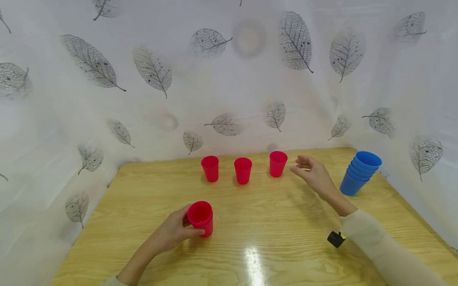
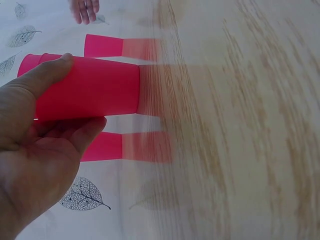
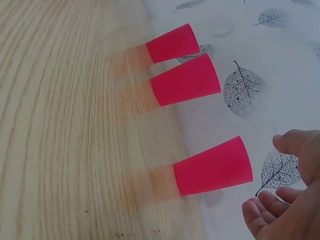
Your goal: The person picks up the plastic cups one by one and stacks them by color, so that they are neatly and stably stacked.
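Observation:
My left hand (image 1: 173, 231) grips a small stack of red plastic cups (image 1: 205, 226), thumb on the near side and fingers round the far side. Two rims show at the mouth of this stack in the left wrist view. Toward the back of the table stand a left red cup (image 1: 211, 170), a middle red cup (image 1: 243, 171) and a right red cup (image 1: 277, 165), all upright and apart. Just right of the last one, my right hand (image 1: 316, 176) hovers with fingers loosely bent, holding nothing. In the right wrist view a gap separates its fingertips from that cup (image 3: 215, 167).
A stack of several blue cups (image 1: 352, 184) stands at the right, beyond my right wrist. Beside the right sleeve is a small black object (image 1: 336, 239). A leaf-patterned curtain (image 1: 229, 91) closes off the back and sides of the wooden table (image 1: 279, 246).

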Motion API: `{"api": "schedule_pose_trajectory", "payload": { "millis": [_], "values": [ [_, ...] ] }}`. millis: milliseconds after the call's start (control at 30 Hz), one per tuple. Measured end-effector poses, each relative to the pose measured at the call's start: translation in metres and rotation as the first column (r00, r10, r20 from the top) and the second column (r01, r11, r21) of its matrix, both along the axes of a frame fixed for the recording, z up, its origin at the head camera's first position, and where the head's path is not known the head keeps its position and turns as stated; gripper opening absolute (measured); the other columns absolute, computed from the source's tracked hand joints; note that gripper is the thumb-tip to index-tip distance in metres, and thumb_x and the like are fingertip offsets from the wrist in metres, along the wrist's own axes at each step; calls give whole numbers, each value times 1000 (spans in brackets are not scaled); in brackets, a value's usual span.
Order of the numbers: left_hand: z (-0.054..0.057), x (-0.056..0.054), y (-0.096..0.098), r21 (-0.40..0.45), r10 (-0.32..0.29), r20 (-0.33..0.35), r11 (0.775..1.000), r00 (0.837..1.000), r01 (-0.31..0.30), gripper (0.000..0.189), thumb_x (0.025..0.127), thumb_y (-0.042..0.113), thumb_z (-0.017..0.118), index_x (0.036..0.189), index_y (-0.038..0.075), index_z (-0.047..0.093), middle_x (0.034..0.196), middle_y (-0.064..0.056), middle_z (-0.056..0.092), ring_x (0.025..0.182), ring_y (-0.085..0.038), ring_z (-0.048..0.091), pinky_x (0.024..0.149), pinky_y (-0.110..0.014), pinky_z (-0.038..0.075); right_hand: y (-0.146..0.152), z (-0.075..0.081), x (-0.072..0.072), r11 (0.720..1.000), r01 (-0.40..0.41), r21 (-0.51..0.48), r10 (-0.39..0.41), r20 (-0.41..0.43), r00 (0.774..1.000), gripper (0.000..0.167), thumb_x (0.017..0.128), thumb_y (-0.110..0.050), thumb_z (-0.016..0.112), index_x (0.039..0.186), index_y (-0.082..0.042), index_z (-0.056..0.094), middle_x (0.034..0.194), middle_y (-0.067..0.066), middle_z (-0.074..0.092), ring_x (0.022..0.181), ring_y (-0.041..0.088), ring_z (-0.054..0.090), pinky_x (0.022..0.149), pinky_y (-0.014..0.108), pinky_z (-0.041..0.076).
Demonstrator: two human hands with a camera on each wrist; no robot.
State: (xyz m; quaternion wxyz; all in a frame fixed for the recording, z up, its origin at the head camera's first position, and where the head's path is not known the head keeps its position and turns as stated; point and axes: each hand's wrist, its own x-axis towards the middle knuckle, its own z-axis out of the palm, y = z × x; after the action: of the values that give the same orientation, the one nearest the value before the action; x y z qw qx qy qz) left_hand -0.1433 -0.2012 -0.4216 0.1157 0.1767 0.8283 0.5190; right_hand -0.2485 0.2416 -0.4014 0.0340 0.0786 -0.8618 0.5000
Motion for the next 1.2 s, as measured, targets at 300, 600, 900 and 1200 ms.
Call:
{"api": "schedule_pose_trajectory", "payload": {
  "millis": [300,600,900,1200],
  "values": [
    [0,1,1,18,-8,-3,1000,1000,8,67,86,10,85,142,-7,51,134,-18,62,123,-36,60,99,-32,55,0,-10,-16,999,24,39,-24,1,1000,73,100,-27,71,151,12,38,143,33,52,130,45,53,106,54,49],
    [0,1,0,20,-1,-5,1000,1000,1,67,86,9,85,141,-8,51,134,-18,62,124,-37,59,100,-32,55,-12,-18,-33,1000,2,7,-2,3,1000,76,98,-23,74,150,15,35,144,35,49,131,47,51,109,57,45],
    [0,1,0,20,2,8,1000,1000,-2,67,86,10,85,142,-7,51,135,-18,62,124,-36,59,100,-32,55,-24,-24,-44,1000,9,-8,-9,-23,1000,87,90,-32,80,148,18,37,140,37,50,127,50,51,106,56,48],
    [0,1,1,22,3,8,1000,1000,-3,67,86,9,85,142,-7,51,135,-18,62,124,-36,59,100,-33,55,-31,-26,-50,1000,13,-26,-13,0,1000,76,92,-23,80,147,13,42,137,32,56,129,46,50,108,56,43]
  ]
}}
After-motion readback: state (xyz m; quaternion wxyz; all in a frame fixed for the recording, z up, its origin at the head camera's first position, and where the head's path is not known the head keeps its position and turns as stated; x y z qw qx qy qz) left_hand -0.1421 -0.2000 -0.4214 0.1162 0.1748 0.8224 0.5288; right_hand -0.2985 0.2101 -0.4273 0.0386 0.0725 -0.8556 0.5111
